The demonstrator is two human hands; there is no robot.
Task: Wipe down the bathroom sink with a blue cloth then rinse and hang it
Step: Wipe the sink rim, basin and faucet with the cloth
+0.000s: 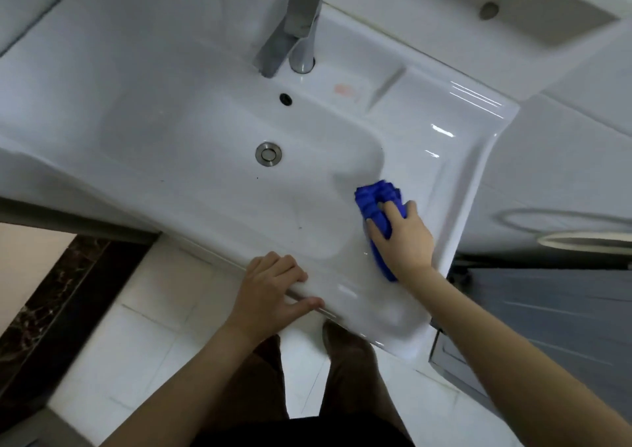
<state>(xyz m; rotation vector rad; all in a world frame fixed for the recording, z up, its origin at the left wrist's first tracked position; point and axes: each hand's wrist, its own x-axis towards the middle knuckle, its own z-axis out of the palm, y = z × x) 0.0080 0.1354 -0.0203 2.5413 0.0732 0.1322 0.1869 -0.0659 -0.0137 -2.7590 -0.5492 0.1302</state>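
The white ceramic sink (171,111) fills the upper frame, with a chrome tap (297,26) at its back and a round drain (268,153) in the basin. My right hand (403,238) presses a bunched blue cloth (374,200) onto the right rim of the basin, fingers gripping it. My left hand (273,289) rests on the sink's front edge, fingers curled over the lip and thumb beneath, holding no object.
An overflow hole (285,99) sits below the tap and a faint pink smear (343,90) to its right. A grey cabinet (554,327) stands at the right. White floor tiles (143,330) and my legs lie below. A white ring-shaped fixture (564,227) shows at right.
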